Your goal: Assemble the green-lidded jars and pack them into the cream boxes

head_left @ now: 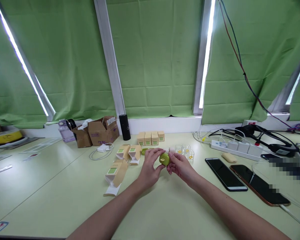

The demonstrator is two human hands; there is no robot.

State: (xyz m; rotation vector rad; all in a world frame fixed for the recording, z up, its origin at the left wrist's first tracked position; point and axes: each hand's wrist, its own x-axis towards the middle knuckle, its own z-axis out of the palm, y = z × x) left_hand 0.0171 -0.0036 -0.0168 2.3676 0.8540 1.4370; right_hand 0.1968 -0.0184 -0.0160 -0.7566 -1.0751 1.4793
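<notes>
Above the table, a small round green object [164, 159] with a pale raised mark on its face is held between my two hands; I cannot make out its exact kind. My left hand [150, 166] pinches it from the left with thumb and fingers. From the right, the fingers of my right hand [182, 166] close on its edge. Partly hidden behind my left hand lies another green piece [144, 151]. Several clear little cups [186, 150] with yellow centres stand just beyond my right hand. Left of my hands lie opened small kraft boxes [118, 171] with green labels.
Several closed kraft boxes [151, 138] stand in a row farther back. Two phones [226, 174] and a white power strip [236, 149] with cables are on the right. At back left are a cardboard box [102, 131], a black bottle [124, 127] and a white charger [103, 148].
</notes>
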